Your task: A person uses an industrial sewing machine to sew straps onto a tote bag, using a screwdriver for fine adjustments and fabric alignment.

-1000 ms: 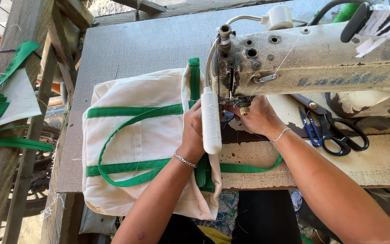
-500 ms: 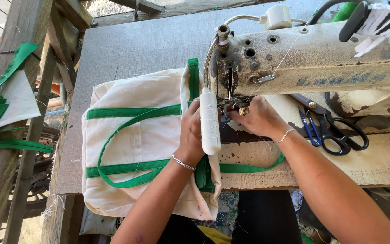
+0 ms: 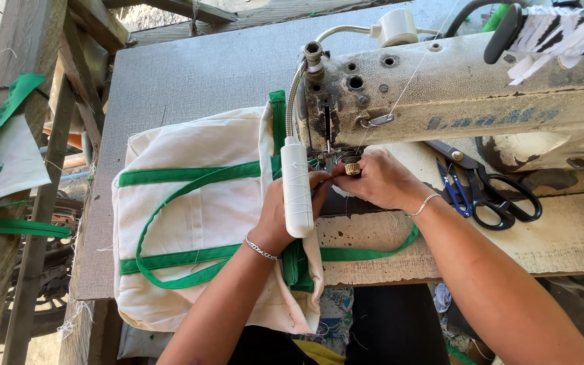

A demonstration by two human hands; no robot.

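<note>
Both hands meeting at the needle area under the sewing machine [image 3: 441,101] head: right hand [image 3: 380,181] pinched on something small, left hand [image 3: 292,209] fingertips alongside, partly hidden. Cream bag [image 3: 197,223] stretching leftward across tabletop [image 3: 190,74], nearer the left grip.

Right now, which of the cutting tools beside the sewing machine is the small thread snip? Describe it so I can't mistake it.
Start at the worn sewing machine and look on the table just right of the right hand. Two cutting tools lie there side by side. The thread snip is the smaller one with blue handles, nearer the hand; the black-handled scissors beside it are far bigger.
</note>
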